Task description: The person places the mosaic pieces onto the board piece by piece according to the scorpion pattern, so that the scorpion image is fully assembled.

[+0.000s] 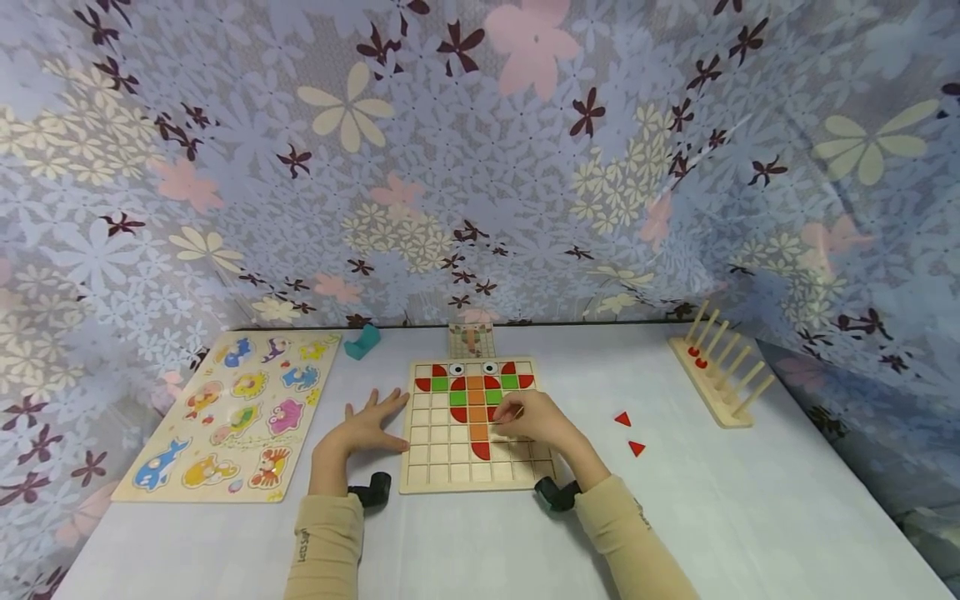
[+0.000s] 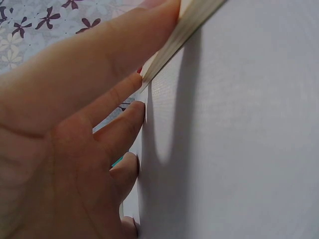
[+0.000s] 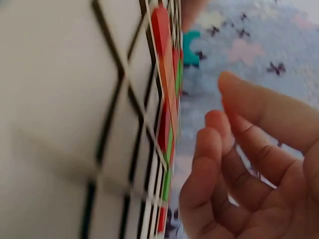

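Observation:
A wooden grid board [image 1: 442, 475] lies on the table, partly filled with orange squares [image 1: 477, 415], green squares [image 1: 440, 384] and red rounded pieces [image 1: 481, 451]. Two eye pieces [image 1: 457, 369] sit in its top row. My left hand [image 1: 365, 432] is spread at the board's left side, thumb and forefinger at its edge [image 2: 169, 42]. Over the right half of the board, my right hand [image 1: 536, 418] bends its fingers loosely, close to a red piece [image 1: 492, 412]. In the right wrist view nothing shows between the thumb and fingers [image 3: 207, 164].
Behind the board stands a pattern card [image 1: 471, 340]. Two red triangles [image 1: 623, 418] lie to the right, before a pegged wooden stand [image 1: 720, 383] with red beads. At left are a sea-animal puzzle [image 1: 232, 417] and a teal block [image 1: 363, 342]. Floral cloth hangs behind.

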A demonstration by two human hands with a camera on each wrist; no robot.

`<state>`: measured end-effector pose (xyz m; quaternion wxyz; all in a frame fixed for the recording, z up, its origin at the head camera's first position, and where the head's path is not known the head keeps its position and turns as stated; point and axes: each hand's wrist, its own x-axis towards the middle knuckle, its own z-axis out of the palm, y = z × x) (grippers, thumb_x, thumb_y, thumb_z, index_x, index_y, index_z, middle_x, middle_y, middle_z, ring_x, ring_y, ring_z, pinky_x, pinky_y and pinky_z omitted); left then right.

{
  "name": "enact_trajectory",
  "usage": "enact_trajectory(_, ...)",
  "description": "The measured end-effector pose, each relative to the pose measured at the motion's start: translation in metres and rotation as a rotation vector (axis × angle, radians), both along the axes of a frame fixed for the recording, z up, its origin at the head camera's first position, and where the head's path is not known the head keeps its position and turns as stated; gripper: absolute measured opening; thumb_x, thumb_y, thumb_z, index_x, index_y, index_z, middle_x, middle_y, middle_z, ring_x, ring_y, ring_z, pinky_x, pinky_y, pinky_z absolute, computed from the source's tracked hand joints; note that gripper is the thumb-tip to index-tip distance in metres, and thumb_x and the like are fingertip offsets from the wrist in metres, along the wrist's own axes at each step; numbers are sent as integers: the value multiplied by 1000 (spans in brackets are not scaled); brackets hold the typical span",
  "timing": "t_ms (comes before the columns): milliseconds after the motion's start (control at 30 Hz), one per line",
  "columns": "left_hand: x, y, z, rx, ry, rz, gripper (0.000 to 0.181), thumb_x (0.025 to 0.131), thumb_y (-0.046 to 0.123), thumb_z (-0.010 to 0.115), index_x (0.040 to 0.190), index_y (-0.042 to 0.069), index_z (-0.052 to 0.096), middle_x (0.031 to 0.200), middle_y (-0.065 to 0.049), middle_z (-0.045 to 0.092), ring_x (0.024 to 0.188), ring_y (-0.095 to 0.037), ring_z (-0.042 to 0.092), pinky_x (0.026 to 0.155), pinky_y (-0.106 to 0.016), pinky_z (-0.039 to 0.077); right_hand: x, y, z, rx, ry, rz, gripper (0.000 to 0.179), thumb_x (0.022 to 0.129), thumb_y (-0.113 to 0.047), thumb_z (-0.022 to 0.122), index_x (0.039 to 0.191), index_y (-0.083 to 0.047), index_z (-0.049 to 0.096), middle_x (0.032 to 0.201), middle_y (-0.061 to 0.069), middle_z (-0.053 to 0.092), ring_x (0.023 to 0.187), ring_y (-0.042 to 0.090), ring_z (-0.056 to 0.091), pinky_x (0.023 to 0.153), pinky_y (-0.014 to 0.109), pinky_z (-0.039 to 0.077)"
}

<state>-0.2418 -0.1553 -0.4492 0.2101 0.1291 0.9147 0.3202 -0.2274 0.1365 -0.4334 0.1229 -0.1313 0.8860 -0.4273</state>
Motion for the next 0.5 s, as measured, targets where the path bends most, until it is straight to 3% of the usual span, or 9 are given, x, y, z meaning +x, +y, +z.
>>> enact_trajectory(267, 0, 0, 0, -2, 3, 4, 89, 71, 27, 77, 144, 8, 30, 152, -14, 19, 139, -42, -2, 103, -66, -12, -7, 50, 5, -112, -35, -79, 23, 79, -9, 71, 97, 2, 64, 84, 8, 63, 76, 16, 57, 69, 30, 49)
enact_trajectory(500, 1, 1, 0, 3, 7, 7, 88, 71, 26, 77, 144, 8, 31, 152, -14, 20, 139, -42, -2, 103, -65, -12, -6, 97, 6, -113, -18, -133, 26, 83, -2, 63, 107, 7, 59, 100, 22, 62, 86, 21, 59, 73, 31, 49)
